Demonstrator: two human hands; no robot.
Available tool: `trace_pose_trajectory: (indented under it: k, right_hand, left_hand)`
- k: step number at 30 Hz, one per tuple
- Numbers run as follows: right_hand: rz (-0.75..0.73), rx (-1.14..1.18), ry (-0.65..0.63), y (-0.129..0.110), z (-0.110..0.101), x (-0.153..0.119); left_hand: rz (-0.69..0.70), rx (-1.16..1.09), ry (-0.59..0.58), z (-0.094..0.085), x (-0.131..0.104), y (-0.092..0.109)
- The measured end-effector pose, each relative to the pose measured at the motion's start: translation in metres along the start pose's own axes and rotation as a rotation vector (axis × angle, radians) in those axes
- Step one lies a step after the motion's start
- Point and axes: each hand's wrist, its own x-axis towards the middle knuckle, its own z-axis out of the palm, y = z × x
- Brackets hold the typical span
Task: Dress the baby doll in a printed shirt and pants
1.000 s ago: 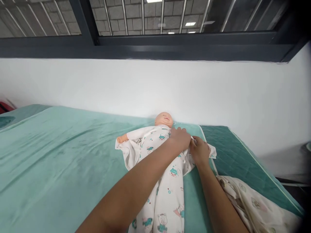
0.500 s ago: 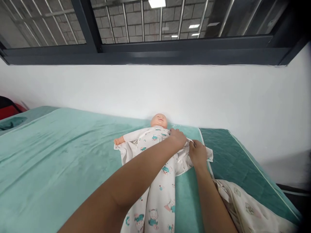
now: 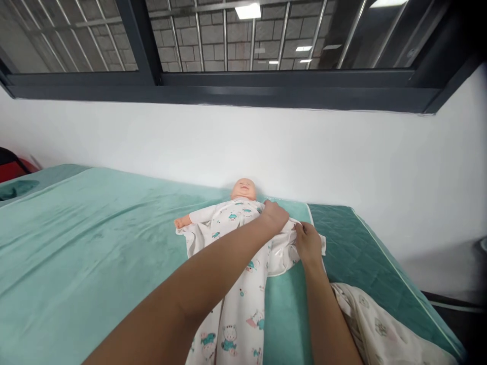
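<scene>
A bald baby doll [image 3: 244, 188] lies on its back, head toward the wall, with a white printed baby gown [image 3: 230, 334] over its body. One doll arm [image 3: 201, 215] stretches out to the left in a plain white sleeve. My left hand [image 3: 276, 218] is closed on the gown's cloth near the doll's shoulder on the right; its fingertips are partly hidden. Just right of it, my right hand [image 3: 308, 242] pinches the edge of the white sleeve cloth [image 3: 283, 256]. The doll's other arm is hidden behind my hands and the cloth.
The doll lies on a light teal bedspread [image 3: 95, 253], with a dark green quilted strip [image 3: 350, 238] to the right. A crumpled cream printed cloth [image 3: 388, 324] lies at the lower right. Behind are a white wall [image 3: 171, 142] and a barred window [image 3: 236, 45]. Something red and black [image 3: 13, 165] sits far left.
The view has shifted slightly, so the doll and bed appear a little further left. Both hands keep nearly the same place on the cloth.
</scene>
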Motion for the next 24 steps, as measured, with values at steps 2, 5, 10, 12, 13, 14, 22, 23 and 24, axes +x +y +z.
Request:
trace_pose_trajectory:
  k: [2,5,10,12,13,14,22,23,24]
  right_hand:
    - [0.014,0.023,0.003,0.001,-0.002,0.0]
    - [0.041,0.069,0.02,0.004,-0.004,0.0]
    - [0.06,0.171,0.041,0.009,-0.007,0.003]
    - [0.057,0.216,0.054,0.01,-0.008,0.004]
    - [0.051,0.235,0.058,0.01,-0.009,0.005]
    - [0.05,0.264,0.063,0.011,-0.009,0.005]
    - [0.18,0.811,0.053,0.014,-0.007,0.006]
    - [0.165,0.863,0.049,0.013,-0.008,0.006]
    - [0.137,0.888,0.046,0.012,-0.01,0.005]
  left_hand:
    - [0.001,0.008,0.003,-0.008,-0.006,-0.006]
    - [0.013,0.018,0.018,-0.02,-0.016,-0.015]
    - [0.003,0.05,0.043,-0.034,-0.032,-0.03]
    - [-0.001,0.057,0.046,-0.037,-0.037,-0.035]
    - [-0.003,0.057,0.049,-0.038,-0.039,-0.036]
    - [-0.006,0.056,0.052,-0.038,-0.041,-0.038]
    - [0.034,-0.017,0.081,-0.026,-0.034,-0.03]
    - [0.035,-0.031,0.086,-0.022,-0.031,-0.027]
    - [0.03,-0.047,0.091,-0.019,-0.027,-0.024]
